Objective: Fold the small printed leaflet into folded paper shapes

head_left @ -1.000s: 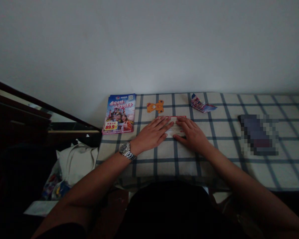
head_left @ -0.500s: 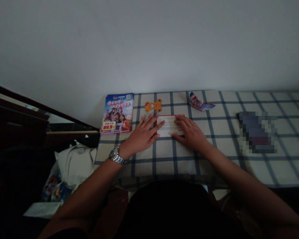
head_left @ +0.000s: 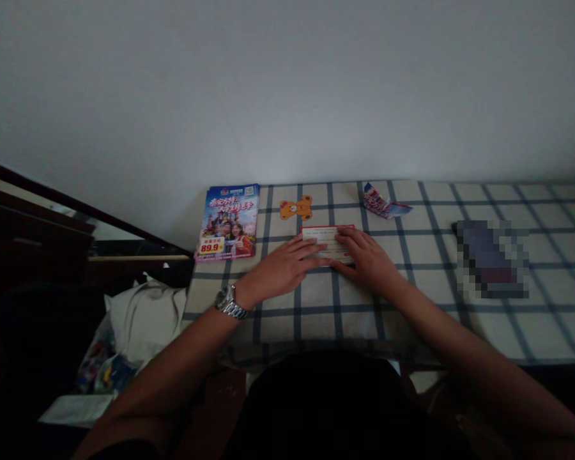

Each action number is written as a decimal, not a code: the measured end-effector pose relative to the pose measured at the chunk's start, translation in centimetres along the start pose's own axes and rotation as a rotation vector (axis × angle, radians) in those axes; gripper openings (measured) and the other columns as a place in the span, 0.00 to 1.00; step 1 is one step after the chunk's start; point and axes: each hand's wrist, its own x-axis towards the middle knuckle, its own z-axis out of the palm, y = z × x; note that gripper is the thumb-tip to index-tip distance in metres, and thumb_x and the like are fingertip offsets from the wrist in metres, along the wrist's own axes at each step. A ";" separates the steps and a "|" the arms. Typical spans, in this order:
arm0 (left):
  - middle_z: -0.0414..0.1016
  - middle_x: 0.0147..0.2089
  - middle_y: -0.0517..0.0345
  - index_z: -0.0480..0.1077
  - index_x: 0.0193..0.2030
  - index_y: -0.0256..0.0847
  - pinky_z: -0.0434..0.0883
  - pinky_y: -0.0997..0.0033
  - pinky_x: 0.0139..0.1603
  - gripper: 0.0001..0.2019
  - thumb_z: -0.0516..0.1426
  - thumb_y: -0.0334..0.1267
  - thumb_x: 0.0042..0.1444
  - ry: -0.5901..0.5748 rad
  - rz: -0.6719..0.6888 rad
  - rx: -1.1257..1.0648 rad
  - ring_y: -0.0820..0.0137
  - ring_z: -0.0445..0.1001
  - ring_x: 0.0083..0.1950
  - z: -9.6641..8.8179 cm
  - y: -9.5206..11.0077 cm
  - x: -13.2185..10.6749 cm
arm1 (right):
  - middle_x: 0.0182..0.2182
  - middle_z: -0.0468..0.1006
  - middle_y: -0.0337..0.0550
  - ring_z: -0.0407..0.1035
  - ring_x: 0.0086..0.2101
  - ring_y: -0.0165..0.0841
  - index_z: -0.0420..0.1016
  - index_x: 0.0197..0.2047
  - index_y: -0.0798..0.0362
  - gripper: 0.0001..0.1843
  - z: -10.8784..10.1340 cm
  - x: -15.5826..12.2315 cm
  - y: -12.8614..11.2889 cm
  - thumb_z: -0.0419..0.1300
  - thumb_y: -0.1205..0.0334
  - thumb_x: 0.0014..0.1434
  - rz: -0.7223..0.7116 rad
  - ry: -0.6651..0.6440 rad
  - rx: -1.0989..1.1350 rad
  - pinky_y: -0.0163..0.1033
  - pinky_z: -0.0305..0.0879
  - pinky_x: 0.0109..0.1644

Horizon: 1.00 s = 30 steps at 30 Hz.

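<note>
A small white paper with a red border (head_left: 326, 237) lies on the checked tablecloth (head_left: 412, 300) in front of me. My left hand (head_left: 282, 268), a metal watch on its wrist, rests flat with its fingers stretched onto the paper's left part. My right hand (head_left: 368, 259) lies flat on the paper's right part, fingers pressed down and slightly apart. Neither hand grips anything. Most of the paper's lower half is hidden under my fingers.
A colourful leaflet (head_left: 227, 222) lies at the table's left edge. An orange bear-shaped cutout (head_left: 296, 208) and a crumpled printed scrap (head_left: 382, 202) sit near the wall. A blurred dark object (head_left: 492, 257) lies to the right. Bags and cloth (head_left: 138, 313) fill the floor at left.
My left hand slid left off the paper and then came back right onto it. The right hand stayed on the paper's right side. The view shifted slightly.
</note>
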 end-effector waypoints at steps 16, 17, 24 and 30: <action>0.68 0.70 0.47 0.64 0.76 0.54 0.68 0.47 0.64 0.25 0.47 0.53 0.77 0.047 -0.202 0.175 0.51 0.67 0.67 0.7 3.3 1.3 | 0.58 0.78 0.55 0.73 0.56 0.50 0.78 0.60 0.49 0.16 -1.8 0.5 0.2 0.61 0.57 0.71 0.015 0.061 -0.059 0.58 0.75 0.61; 0.68 0.69 0.47 0.64 0.75 0.53 0.69 0.48 0.63 0.25 0.47 0.53 0.77 0.047 -0.207 0.176 0.52 0.67 0.65 0.8 3.4 1.5 | 0.56 0.79 0.54 0.74 0.54 0.49 0.79 0.59 0.48 0.15 -1.8 0.4 0.3 0.61 0.57 0.71 0.024 0.050 -0.057 0.58 0.75 0.60; 0.66 0.73 0.48 0.63 0.76 0.49 0.63 0.46 0.73 0.27 0.47 0.54 0.77 0.065 -0.166 0.141 0.52 0.63 0.72 1.5 3.6 2.0 | 0.55 0.81 0.52 0.77 0.52 0.47 0.82 0.57 0.48 0.15 -1.4 0.1 0.8 0.58 0.59 0.72 0.011 0.023 -0.003 0.56 0.77 0.57; 0.62 0.77 0.49 0.62 0.77 0.50 0.59 0.50 0.79 0.26 0.49 0.52 0.77 0.047 -0.111 0.096 0.56 0.59 0.78 1.7 3.6 2.0 | 0.56 0.82 0.51 0.78 0.52 0.46 0.82 0.55 0.48 0.14 -1.3 0.3 1.3 0.59 0.60 0.72 0.009 0.004 0.009 0.55 0.78 0.58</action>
